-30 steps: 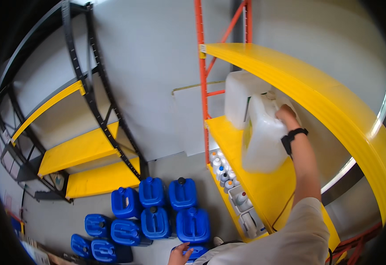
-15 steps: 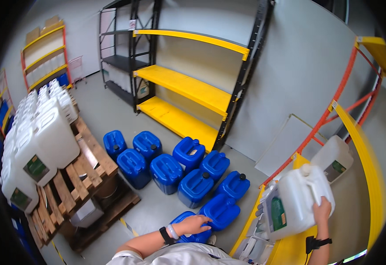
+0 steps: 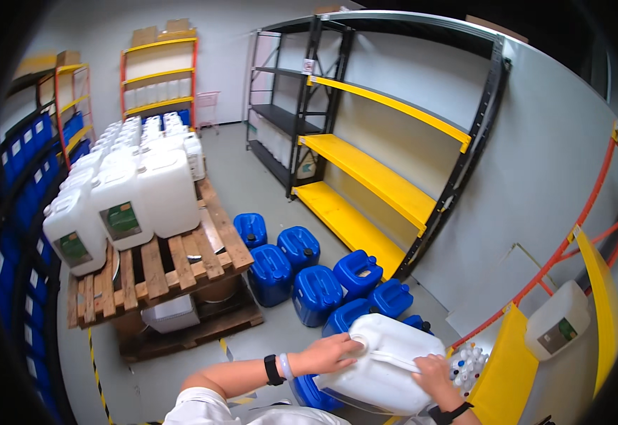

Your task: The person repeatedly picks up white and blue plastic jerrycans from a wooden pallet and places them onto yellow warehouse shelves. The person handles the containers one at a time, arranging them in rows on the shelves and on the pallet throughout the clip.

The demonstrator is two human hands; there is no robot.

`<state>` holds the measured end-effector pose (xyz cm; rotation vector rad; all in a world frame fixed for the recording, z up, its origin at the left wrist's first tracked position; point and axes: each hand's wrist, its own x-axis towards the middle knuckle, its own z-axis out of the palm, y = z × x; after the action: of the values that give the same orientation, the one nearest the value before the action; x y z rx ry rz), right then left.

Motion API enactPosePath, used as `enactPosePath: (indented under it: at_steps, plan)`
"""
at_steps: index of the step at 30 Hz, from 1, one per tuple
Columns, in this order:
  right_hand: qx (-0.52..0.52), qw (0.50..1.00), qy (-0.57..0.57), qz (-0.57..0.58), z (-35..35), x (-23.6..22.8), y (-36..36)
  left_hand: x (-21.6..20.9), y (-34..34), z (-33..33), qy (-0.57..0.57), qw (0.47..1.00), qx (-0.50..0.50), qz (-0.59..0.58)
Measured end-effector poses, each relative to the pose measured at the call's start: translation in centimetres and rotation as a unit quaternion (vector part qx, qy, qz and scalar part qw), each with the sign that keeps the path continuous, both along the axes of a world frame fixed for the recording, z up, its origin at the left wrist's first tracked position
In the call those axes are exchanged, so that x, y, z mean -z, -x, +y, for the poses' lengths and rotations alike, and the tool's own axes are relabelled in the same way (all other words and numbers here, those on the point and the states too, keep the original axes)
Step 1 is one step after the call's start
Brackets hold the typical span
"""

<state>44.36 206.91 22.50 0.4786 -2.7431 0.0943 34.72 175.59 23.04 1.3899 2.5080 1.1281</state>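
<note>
A white plastic jerrycan (image 3: 394,361) is tilted over in front of me, its top with the moulded handle facing up and its neck toward the left. My right hand (image 3: 434,377) is closed around the handle end nearest the right side. At the neck, my left hand (image 3: 332,353) has its fingers against the can; its palm side is hidden. Blue jerrycans (image 3: 316,294) stand on the floor just beyond the white one, some partly covered by it.
A wooden pallet (image 3: 157,269) at left carries rows of white jerrycans (image 3: 171,188). Behind stands a black rack with yellow shelves (image 3: 365,173). To the right, an orange-framed rack has a yellow shelf (image 3: 511,354), another white jerrycan (image 3: 557,322) and small bottles (image 3: 467,368).
The white jerrycan has come from the right-hand rack to in front of me, carried by my right hand. My left hand has moved from above the blue jerrycans onto it. The view has turned left.
</note>
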Motion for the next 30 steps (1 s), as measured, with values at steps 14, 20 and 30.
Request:
enactPosePath:
  at_steps: [14,20,30]
  plan:
    - [-0.258,0.964,0.068,-0.019,-14.0,3.6,4.4,2.4,-5.5,-9.0,0.208,0.976,-0.062,0.026]
    - [-0.341,0.937,0.067,-0.024,-22.9,1.4,8.3,2.5,-5.7,-17.0,0.203,0.967,-0.151,0.025]
    - [-0.398,0.914,0.080,-0.012,-43.7,-0.9,15.7,0.2,-2.4,-36.5,0.219,0.929,-0.279,0.108]
